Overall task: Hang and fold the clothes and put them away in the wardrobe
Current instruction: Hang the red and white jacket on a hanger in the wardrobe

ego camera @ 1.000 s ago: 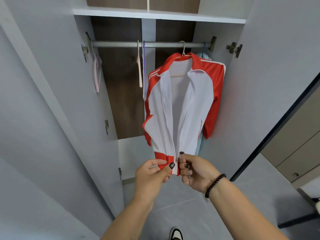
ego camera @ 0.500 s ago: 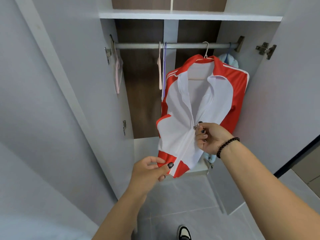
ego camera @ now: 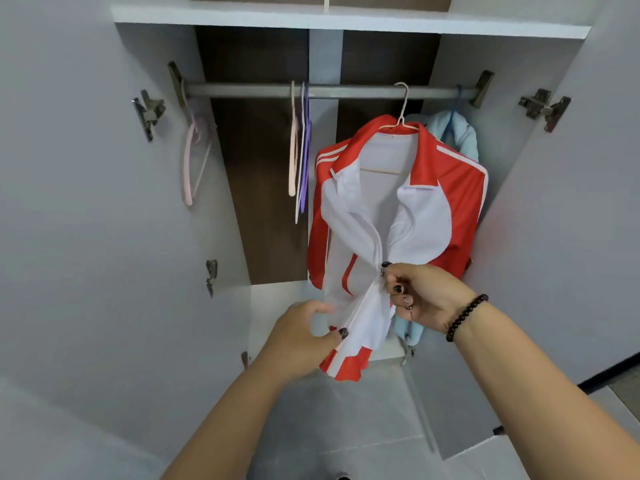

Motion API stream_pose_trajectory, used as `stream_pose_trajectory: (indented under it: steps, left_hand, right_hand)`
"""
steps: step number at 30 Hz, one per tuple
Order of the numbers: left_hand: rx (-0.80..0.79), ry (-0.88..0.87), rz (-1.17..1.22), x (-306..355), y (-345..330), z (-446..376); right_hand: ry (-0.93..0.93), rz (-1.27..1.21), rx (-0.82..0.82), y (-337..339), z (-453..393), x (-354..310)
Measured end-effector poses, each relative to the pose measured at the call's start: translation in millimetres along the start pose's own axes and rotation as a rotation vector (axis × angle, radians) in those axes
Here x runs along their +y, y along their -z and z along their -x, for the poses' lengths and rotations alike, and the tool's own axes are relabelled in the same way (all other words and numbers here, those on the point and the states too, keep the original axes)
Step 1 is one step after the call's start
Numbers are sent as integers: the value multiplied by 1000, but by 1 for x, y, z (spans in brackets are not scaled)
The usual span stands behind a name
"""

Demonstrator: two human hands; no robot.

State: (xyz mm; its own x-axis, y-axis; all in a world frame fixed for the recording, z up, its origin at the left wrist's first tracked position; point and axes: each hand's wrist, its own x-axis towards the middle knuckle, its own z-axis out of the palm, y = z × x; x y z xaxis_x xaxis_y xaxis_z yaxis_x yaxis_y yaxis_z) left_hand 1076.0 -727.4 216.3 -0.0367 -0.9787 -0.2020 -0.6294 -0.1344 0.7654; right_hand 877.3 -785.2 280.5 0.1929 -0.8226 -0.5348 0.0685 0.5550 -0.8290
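A red and white zip jacket [ego camera: 426, 216] hangs on a white hanger [ego camera: 401, 112] from the wardrobe rail [ego camera: 363, 91]. My right hand [ego camera: 422, 292] pinches the zip pull about halfway up the front. My left hand [ego camera: 301, 341] grips the jacket's lower hem, holding the fabric taut below the zip. The lower part of the front is zipped shut, while the collar and chest lie open. A light blue garment [ego camera: 457, 136] hangs behind the jacket on a blue hanger, mostly hidden.
Empty hangers hang on the rail: a pink one [ego camera: 194, 161] at the far left, a peach one [ego camera: 293, 150] and a purple one [ego camera: 304, 157] near the middle. Both wardrobe doors [ego camera: 69, 202] stand open. A white shelf [ego camera: 346, 19] runs above the rail.
My right hand rose from the hem to mid-chest with the zip pull, closing the lower front. My left hand kept hold of the hem. The view moved closer to the wardrobe.
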Motion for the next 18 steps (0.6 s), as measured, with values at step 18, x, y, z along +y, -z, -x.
stream_pose_trajectory:
  steps: [18]
  left_hand:
    - [20,65,-290,45,-85,-118]
  right_hand:
    - [-178,-270,-1,89,-99,-23]
